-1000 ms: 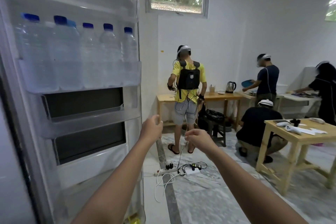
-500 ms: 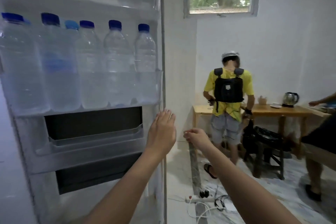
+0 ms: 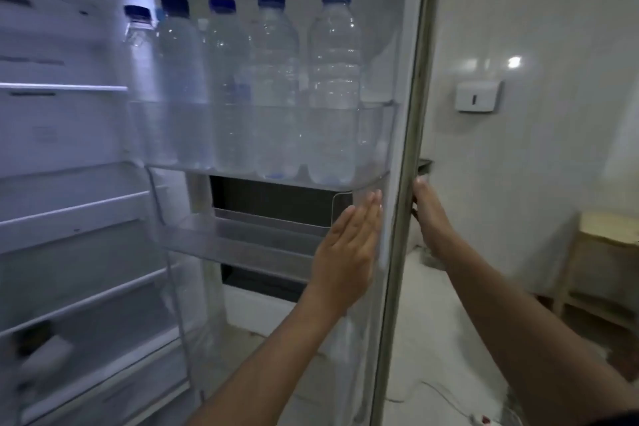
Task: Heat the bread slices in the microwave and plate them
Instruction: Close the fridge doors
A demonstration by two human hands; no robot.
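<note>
White-walled room, fridge open. Pale glass fridge shelves point(image 3: 65, 214) at left looked bare; bread not visible anywhere. Clear blue-capped water bottles point(image 3: 273, 86) filled white door rack point(image 3: 262, 135). Left hand point(image 3: 349, 252) flat, open against door's inner side; right hand point(image 3: 432, 218) curled around grey door edge point(image 3: 404, 183). Heating, plating all remained, I judged.

Refrigerator door point(image 3: 403, 149): smooth white plastic liner, edged by a matt grey rubbery gasket point(image 3: 415, 86); door bins point(image 3: 262, 135) of clear, slightly frosted plastic. Water bottles point(image 3: 332, 79): transparent glossy ribbed plastic with matt blue plastic caps. Wall point(image 3: 536, 28): glossy white tile; side stand point(image 3: 601, 252): pale unfinished wood.
</note>
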